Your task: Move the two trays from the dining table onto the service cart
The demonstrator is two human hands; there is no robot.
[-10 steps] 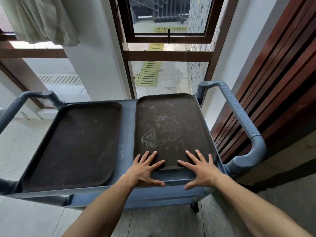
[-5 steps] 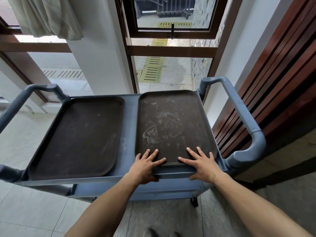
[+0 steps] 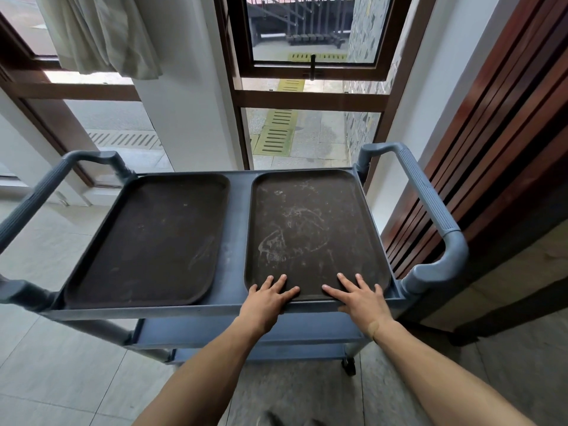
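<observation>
Blue service cart [image 3: 233, 250], 2 dark trays [image 3: 153, 241] [image 3: 310, 229] side by side on top shelf.

I see both trays lying flat, side by side on the top shelf of the blue-grey service cart [image 3: 233, 241], with a strip of bare shelf between them. The left tray [image 3: 147, 241] is dark brown, rectangular with rounded corners and a low rim, turned slightly askew. The right tray [image 3: 310, 229] matches it (though scuffed with pale, chalky smears) and sits squarely against the shelf's right edge.
</observation>
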